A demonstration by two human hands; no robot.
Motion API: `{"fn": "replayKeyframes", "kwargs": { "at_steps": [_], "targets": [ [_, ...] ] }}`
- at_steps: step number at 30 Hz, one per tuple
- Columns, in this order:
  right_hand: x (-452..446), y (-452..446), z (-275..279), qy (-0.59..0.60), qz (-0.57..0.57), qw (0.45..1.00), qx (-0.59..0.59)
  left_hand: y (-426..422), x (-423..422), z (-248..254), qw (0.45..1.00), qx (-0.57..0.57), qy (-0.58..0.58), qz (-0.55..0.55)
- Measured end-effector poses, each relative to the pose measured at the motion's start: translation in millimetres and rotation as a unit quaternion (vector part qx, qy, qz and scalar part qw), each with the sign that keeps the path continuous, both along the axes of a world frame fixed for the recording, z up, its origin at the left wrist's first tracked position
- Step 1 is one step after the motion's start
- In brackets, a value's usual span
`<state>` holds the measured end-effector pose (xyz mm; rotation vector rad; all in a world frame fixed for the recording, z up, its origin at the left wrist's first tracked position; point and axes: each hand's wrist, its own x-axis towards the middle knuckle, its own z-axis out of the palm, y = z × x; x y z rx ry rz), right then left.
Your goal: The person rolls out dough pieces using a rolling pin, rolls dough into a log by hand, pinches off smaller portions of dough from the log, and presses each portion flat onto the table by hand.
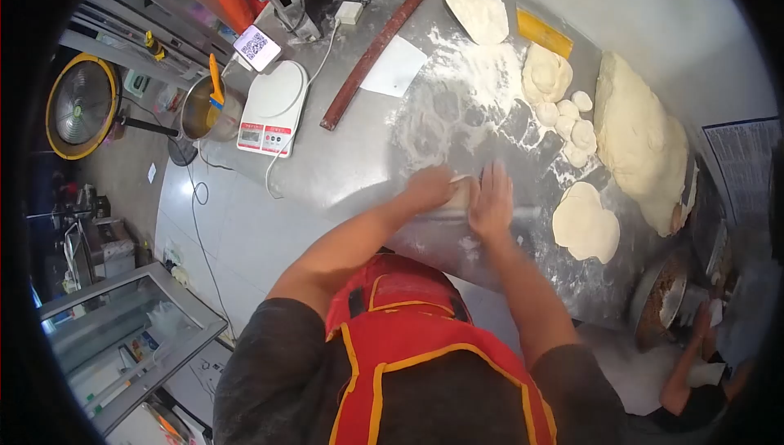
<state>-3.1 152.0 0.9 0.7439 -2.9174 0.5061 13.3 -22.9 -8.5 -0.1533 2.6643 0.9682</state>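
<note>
My left hand (429, 189) is at the near edge of the metal worktop, its fingers curled against a small piece of dough (461, 193). On the other side of that dough my right hand (492, 202) lies with fingers stretched out, pressing beside it. The hands partly hide the dough. To the right is a flattened sheet of dough (585, 223). Beyond it sit several small dough balls (565, 122) and a rounded dough lump (545, 73). A large mass of dough (639, 139) rests against the wall side.
Loose flour (490, 77) dusts the metal worktop (343, 159). A yellow scraper (545, 33), flour scoop (478, 11), red-brown rolling stick (384, 45) and white scale (273, 106) lie further off. At lower right, another person's arm (686, 363) is near a metal bowl (660, 298).
</note>
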Motion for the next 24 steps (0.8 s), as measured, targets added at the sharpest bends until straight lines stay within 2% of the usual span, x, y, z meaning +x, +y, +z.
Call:
{"fn": "replayKeyframes", "kwargs": {
  "at_steps": [1, 2, 5, 7, 8, 9, 11, 12, 14, 16, 19, 20, 22, 24],
  "targets": [
    [-31, -10, -18, 0.032, 0.000, 0.998, 0.052, 7, -13, 8, 0.999, -0.022, -0.041, -0.002],
    [-51, -13, -35, 0.066, 0.001, 0.992, 0.106, 12, -22, 0, 0.999, -0.024, -0.020, -0.026],
    [-49, -17, -16, 0.034, 0.022, 0.997, 0.066, 17, -34, 26, 0.995, -0.012, -0.094, -0.039],
    [13, 8, -3, -0.005, 0.006, 1.000, -0.002, 3, -18, 27, 0.999, -0.005, -0.033, -0.011],
    [48, 33, 0, -0.028, 0.042, 0.999, -0.005, -8, -13, 26, 1.000, -0.001, 0.002, 0.003],
    [71, 52, 2, -0.056, 0.077, 0.995, -0.006, -16, -6, 17, 0.999, 0.024, -0.010, 0.043],
    [71, 51, 9, -0.054, 0.065, 0.996, 0.020, -22, 9, -3, 0.989, 0.074, -0.043, 0.121],
    [67, 45, 10, -0.052, 0.058, 0.997, 0.029, -21, 10, 4, 0.995, 0.067, -0.040, 0.061],
    [17, 11, -3, 0.039, 0.027, 0.999, 0.004, -20, 6, 27, 0.997, 0.049, -0.031, -0.053],
    [-33, -17, -4, 0.022, -0.015, 0.999, 0.017, -6, -16, 26, 0.998, 0.002, -0.055, -0.044],
    [-65, -30, -17, 0.075, -0.030, 0.996, 0.042, 3, -31, 37, 0.995, -0.030, -0.075, -0.064],
    [-51, -20, -15, 0.075, 0.018, 0.997, 0.006, 2, -32, 42, 0.993, -0.037, -0.078, -0.078],
    [6, 5, 1, 0.003, 0.007, 1.000, -0.008, -11, -19, 21, 0.999, 0.021, 0.000, 0.030],
    [62, 47, 2, -0.072, 0.070, 0.995, -0.023, -26, -3, -9, 0.984, 0.111, 0.042, 0.129]
  ]
}}
